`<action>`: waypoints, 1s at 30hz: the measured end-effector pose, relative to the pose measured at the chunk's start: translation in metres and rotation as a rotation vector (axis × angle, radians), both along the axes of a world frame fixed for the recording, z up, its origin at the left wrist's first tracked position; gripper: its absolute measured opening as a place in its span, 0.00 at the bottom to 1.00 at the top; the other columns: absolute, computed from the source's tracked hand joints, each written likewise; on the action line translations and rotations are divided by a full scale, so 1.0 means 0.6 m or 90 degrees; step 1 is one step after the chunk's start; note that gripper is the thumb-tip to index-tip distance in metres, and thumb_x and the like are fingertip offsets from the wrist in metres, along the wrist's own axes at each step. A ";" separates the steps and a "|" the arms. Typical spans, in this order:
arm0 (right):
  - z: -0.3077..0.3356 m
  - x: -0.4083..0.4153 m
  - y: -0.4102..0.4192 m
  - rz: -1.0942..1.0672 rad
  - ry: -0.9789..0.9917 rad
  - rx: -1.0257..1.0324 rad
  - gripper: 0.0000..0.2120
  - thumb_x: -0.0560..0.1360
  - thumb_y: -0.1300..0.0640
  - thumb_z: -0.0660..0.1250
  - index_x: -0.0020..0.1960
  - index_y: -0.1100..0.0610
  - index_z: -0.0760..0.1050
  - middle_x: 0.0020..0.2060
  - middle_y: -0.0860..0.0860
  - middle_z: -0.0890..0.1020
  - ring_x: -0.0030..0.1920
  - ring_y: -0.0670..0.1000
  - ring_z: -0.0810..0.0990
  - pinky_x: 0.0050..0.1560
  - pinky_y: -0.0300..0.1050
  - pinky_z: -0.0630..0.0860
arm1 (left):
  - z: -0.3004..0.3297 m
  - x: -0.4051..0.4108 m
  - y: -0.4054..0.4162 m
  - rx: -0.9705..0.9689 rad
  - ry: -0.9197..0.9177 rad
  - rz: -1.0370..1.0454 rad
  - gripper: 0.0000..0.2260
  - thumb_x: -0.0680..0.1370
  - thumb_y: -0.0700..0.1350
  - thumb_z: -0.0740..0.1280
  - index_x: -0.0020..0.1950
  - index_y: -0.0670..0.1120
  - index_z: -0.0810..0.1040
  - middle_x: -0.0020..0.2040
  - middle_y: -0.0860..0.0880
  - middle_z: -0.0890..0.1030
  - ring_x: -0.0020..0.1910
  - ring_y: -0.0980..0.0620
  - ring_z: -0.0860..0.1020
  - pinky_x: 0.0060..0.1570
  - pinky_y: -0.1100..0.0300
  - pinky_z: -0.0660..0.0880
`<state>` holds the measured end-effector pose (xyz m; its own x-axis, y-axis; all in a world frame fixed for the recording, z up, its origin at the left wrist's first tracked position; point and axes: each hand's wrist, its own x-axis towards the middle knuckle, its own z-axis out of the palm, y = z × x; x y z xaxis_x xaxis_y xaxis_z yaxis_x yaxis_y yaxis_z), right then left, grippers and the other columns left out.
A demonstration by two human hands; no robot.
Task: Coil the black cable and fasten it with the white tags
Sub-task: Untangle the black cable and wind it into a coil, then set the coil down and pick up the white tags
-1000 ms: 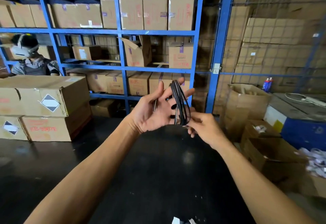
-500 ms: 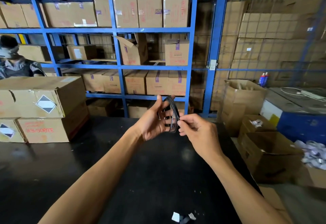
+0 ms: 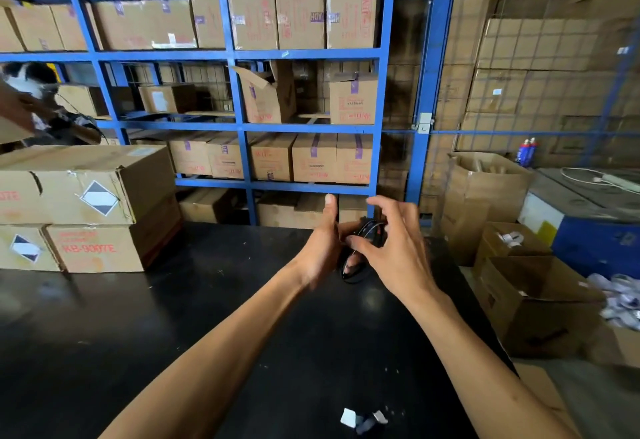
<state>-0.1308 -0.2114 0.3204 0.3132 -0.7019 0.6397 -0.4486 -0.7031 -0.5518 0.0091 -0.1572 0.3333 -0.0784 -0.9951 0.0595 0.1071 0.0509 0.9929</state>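
A coiled black cable (image 3: 362,253) sits pinched between both hands above the far part of the black table (image 3: 138,334). My left hand (image 3: 322,244) holds the coil from the left, thumb pointing up. From the right, my right hand (image 3: 391,248) closes its fingers over the top of the coil and hides most of it; only the upper loops and the bottom loop show. Small white tags (image 3: 349,417) lie on the table near its front edge.
Stacked cardboard boxes (image 3: 86,210) stand on the table's left side. Blue shelving (image 3: 242,127) full of boxes rises behind. Open cartons (image 3: 533,303) sit on the floor at the right. A person (image 3: 41,103) is at the far left.
Both hands have dropped lower with the coil. The right hand has shifted from pinching the coil's edge to covering it from above. The left palm has turned from open to closed on it.
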 end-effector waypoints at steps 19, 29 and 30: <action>-0.052 -0.037 -0.016 0.137 -0.041 -0.115 0.15 0.77 0.68 0.73 0.62 0.59 0.84 0.46 0.49 0.82 0.44 0.43 0.80 0.49 0.33 0.78 | 0.004 0.015 -0.023 0.059 -0.174 0.176 0.17 0.81 0.55 0.58 0.46 0.42 0.76 0.30 0.45 0.76 0.25 0.50 0.71 0.31 0.56 0.69; -0.103 0.004 -0.023 0.028 -0.199 0.131 0.11 0.80 0.63 0.70 0.60 0.57 0.85 0.44 0.52 0.85 0.40 0.48 0.82 0.44 0.37 0.78 | -0.061 0.035 -0.012 0.035 -0.001 0.209 0.06 0.81 0.38 0.66 0.52 0.39 0.83 0.36 0.47 0.78 0.30 0.54 0.74 0.37 0.59 0.72; -0.112 0.010 -0.022 0.025 -0.221 0.166 0.11 0.80 0.63 0.70 0.61 0.56 0.85 0.43 0.52 0.86 0.39 0.47 0.82 0.42 0.38 0.78 | -0.067 0.033 -0.013 0.050 0.040 0.226 0.07 0.82 0.38 0.65 0.50 0.38 0.82 0.35 0.47 0.77 0.30 0.54 0.71 0.35 0.61 0.70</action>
<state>-0.1248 -0.2248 0.2533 0.1398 -0.8463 0.5140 -0.1808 -0.5322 -0.8271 0.0291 -0.1652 0.2932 0.2743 -0.9613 -0.0247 0.1568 0.0194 0.9874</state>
